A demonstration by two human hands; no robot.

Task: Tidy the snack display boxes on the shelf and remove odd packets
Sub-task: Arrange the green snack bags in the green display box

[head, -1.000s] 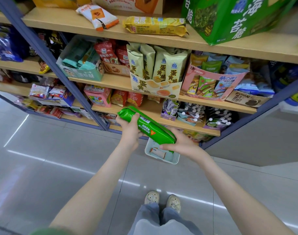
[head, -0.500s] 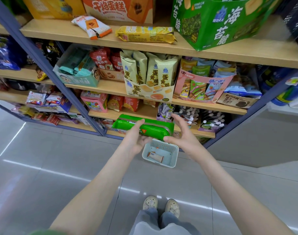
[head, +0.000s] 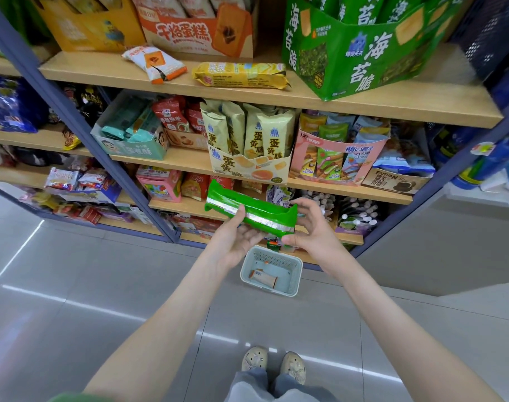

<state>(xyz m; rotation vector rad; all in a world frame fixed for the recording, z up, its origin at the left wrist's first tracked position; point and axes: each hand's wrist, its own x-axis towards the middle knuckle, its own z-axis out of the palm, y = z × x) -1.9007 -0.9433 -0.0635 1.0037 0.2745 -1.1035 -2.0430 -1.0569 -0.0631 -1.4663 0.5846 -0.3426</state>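
At the centre of the frame, in front of the lower shelves, a long green packet [head: 253, 208] is held level between both hands, its silver seam turned toward the camera; the left hand [head: 235, 242] lies palm up beneath it with the thumb pressed on top, pinching it near the middle; the right hand [head: 314, 227] curls thumb and fingers round its right end; just below the hands a pale basket [head: 296, 274] stands on the floor [head: 73, 285] with one small packet [head: 263, 278] lying in it, so the removal of odd packets seems begun but barely; whether the green packet goes to the basket or back into a box cannot be told, though its colour suits the green display box [head: 354, 53] at the upper right; much looks left to do; on the top shelf [head: 407, 108], upper middle of the frame, a white and orange packet [head: 154, 63] and a long yellow packet [head: 241, 75] lie loose in front of the boxes; on the shelf below, left of centre, the teal display box [head: 137, 149] holds its packets in a jumble, while the cream display box [head: 247, 166] beside it has its packets upright and looks in order.
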